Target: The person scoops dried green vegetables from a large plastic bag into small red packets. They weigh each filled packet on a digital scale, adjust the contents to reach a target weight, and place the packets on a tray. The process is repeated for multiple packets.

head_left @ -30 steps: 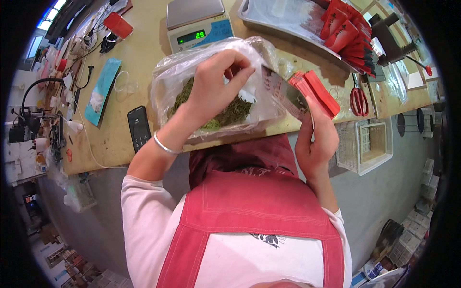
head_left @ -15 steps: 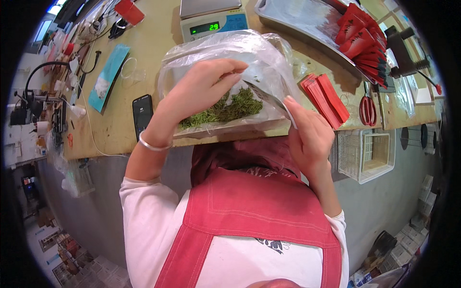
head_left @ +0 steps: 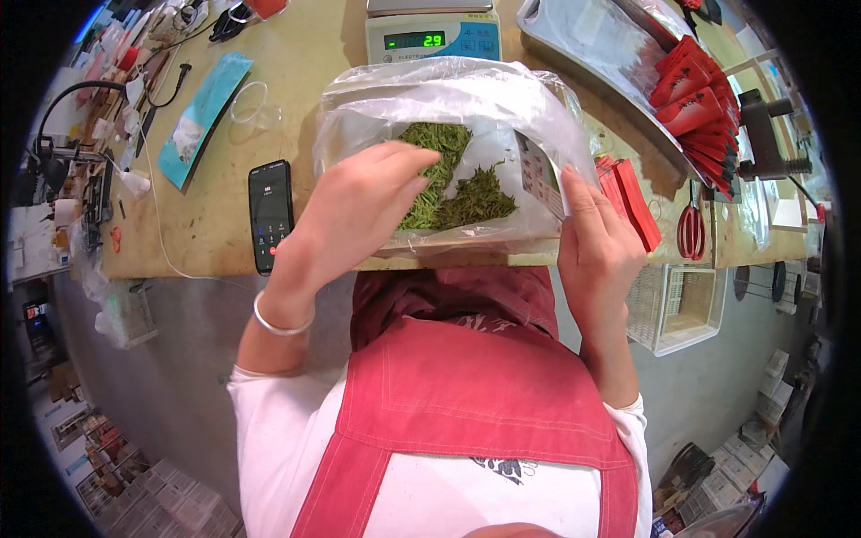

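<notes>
The left hand (head_left: pixel 363 211) reaches into the mouth of a large clear plastic bag (head_left: pixel 466 108), fingers curled loosely over the green tea leaves (head_left: pixel 453 188) inside; whether it grips any cannot be told. The right hand (head_left: pixel 596 251) pinches a small printed pouch (head_left: pixel 538 175) against the bag's right side. The bag lies on the worktop (head_left: pixel 314 63) at its near edge. Behind the bag stands a digital scale (head_left: pixel 430 31); left of the bag lies a black phone (head_left: pixel 271 213); right of it sit red packets (head_left: pixel 632 202) and red-handled scissors (head_left: pixel 692 229).
</notes>
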`<state>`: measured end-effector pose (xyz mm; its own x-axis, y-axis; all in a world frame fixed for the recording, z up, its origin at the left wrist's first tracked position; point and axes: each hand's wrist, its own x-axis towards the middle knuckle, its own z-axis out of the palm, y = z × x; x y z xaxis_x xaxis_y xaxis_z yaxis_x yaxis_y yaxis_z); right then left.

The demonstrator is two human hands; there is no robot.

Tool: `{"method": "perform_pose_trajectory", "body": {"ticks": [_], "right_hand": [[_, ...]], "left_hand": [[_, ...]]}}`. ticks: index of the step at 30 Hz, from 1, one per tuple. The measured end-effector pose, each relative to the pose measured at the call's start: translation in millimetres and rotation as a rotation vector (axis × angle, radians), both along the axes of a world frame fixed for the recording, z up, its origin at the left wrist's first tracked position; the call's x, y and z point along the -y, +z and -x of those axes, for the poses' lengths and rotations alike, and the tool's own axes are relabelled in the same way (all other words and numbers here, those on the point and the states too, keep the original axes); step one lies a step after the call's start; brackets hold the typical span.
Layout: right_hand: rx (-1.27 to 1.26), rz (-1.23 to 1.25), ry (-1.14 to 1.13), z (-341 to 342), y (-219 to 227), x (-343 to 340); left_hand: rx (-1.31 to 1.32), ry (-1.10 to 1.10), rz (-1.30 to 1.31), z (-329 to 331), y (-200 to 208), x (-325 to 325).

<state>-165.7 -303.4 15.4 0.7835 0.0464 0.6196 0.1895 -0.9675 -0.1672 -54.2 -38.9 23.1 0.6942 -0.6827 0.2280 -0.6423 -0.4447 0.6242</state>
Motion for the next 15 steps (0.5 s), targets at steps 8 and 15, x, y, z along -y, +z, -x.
{"method": "perform_pose_trajectory", "body": {"ticks": [8, 15], "right_hand": [[-0.029, -0.032, -0.149, 11.9, 9.9, 4.3], [0.03, -0.076, 0.012, 10.5, 2.5, 4.8]], "left_hand": [[0.067, -0.204, -0.535, -47.5, -6.8, 85.2], [-0.361, -0.061, -0.268, -53.2, -29.7, 83.6]]}}
